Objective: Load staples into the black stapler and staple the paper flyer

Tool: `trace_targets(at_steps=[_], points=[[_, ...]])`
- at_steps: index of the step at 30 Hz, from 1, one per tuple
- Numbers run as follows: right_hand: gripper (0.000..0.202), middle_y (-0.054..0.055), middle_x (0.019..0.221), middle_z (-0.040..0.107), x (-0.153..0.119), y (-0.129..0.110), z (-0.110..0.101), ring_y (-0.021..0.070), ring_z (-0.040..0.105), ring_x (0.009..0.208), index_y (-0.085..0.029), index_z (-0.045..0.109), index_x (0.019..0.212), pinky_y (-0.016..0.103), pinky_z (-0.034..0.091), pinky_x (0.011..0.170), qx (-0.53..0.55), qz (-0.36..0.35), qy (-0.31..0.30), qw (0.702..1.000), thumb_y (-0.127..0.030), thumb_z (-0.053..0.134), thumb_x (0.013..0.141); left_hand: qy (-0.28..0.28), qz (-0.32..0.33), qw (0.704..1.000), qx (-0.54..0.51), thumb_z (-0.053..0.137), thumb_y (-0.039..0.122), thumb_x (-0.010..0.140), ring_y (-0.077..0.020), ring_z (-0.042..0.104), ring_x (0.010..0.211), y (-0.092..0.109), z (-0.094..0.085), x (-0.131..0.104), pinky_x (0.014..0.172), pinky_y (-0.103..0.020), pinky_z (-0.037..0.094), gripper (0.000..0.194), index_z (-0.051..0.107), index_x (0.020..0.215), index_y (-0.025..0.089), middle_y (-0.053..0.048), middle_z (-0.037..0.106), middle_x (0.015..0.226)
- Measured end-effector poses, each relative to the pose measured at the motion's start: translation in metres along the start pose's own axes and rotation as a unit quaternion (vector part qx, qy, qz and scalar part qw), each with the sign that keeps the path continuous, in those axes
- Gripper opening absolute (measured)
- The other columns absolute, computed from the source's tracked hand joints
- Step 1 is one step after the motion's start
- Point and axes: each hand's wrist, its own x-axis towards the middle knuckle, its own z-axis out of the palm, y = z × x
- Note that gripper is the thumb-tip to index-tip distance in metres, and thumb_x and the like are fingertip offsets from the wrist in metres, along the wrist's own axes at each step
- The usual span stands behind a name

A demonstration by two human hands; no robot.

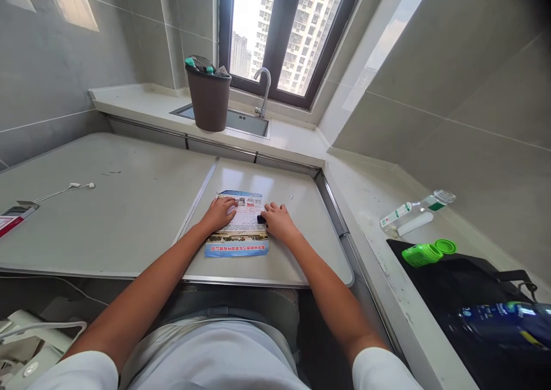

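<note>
A printed sheet [237,244] with a blue border, small pictures and text lies flat on the pale folding table [129,217]. My left hand [219,213] rests on its left edge, fingers spread over the paper. At the sheet's right edge is my right hand [279,220], its fingers curled around a small black object [260,219] that shows only in part. What the black object is cannot be made out.
White earphones [81,185] and a red-and-white box [9,223] are on the table's left. Behind stands a brown bin [209,100] by the sink [249,123]. On the right counter are a clear bottle [417,209], a green container [422,254] and a dark blue bottle [499,324].
</note>
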Motion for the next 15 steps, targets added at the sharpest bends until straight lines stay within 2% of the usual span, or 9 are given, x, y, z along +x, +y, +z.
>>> trace_targets(at_steps=[3,8,11,15], points=[[0.028,0.016,0.117,0.067,-0.005,0.002,0.005,0.0325,0.054,0.114,-0.018,0.076,0.110,0.044,0.041,0.089,0.001,-0.018,0.013,1.000,-0.007,0.059,0.091,0.006,0.008,1.000,0.001,0.055,0.032,0.095,-0.0333,0.055,0.141,-0.002,0.000,0.000,0.128,-0.062,0.028,0.034,0.074,0.122,0.025,-0.009,0.064,0.147],[0.039,0.009,0.128,0.068,-0.034,0.035,0.031,0.0268,0.055,0.115,-0.024,0.058,0.142,0.039,0.045,0.097,0.161,0.015,0.121,0.979,-0.023,0.054,0.104,0.003,0.011,1.000,-0.003,0.054,0.033,0.095,-0.0346,0.055,0.141,-0.004,0.001,0.000,0.127,-0.065,0.029,0.036,0.074,0.124,0.023,-0.011,0.064,0.148],[0.035,0.007,0.127,0.069,-0.048,0.053,0.042,0.0257,0.059,0.115,-0.026,0.060,0.137,0.037,0.045,0.094,0.193,0.092,0.126,0.969,-0.025,0.061,0.101,0.001,0.021,1.000,-0.009,0.054,0.034,0.095,-0.0353,0.055,0.141,-0.005,0.003,0.001,0.127,-0.065,0.029,0.038,0.073,0.126,0.021,-0.013,0.063,0.148],[0.021,0.009,0.113,0.073,-0.049,0.058,0.042,0.0275,0.063,0.108,-0.024,0.066,0.117,0.034,0.042,0.081,0.177,0.235,0.124,0.948,-0.026,0.067,0.096,0.015,0.029,0.999,-0.020,0.055,0.033,0.095,-0.0357,0.056,0.140,-0.009,0.005,0.002,0.126,-0.062,0.031,0.039,0.074,0.125,0.019,-0.014,0.064,0.146]])
